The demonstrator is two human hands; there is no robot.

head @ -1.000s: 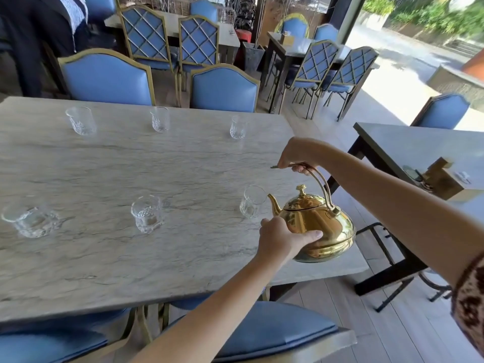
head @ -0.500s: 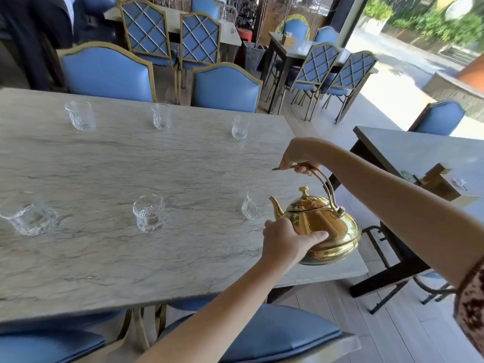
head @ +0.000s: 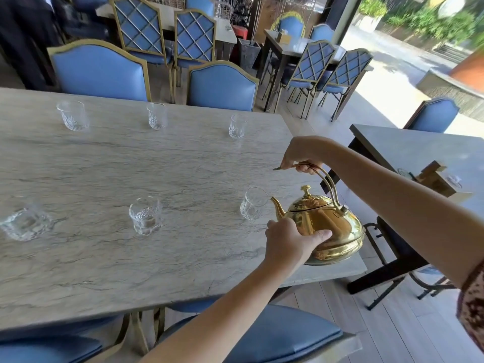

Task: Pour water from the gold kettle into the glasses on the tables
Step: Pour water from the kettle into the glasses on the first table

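Observation:
The gold kettle (head: 330,226) hangs over the near right corner of the marble table (head: 131,258), lid on, spout pointing left. My right hand (head: 301,155) grips its arched handle from above. My left hand (head: 290,242) presses against the kettle's near side. The spout tip is just right of the rim of a clear glass (head: 252,204). Two more glasses, one in the middle (head: 145,216) and one at the left (head: 25,222), stand in the near row. A far row holds three glasses: left (head: 73,115), middle (head: 157,115), right (head: 237,126).
Blue gold-framed chairs (head: 221,86) line the table's far side, and a blue seat (head: 282,334) is below my arms. A second table (head: 419,153) with a wooden holder (head: 432,176) stands to the right across a narrow aisle. More tables and chairs fill the background.
The kettle has edged slightly lower and to the right while both hands keep their hold. The view has shifted a little; the glasses have not moved.

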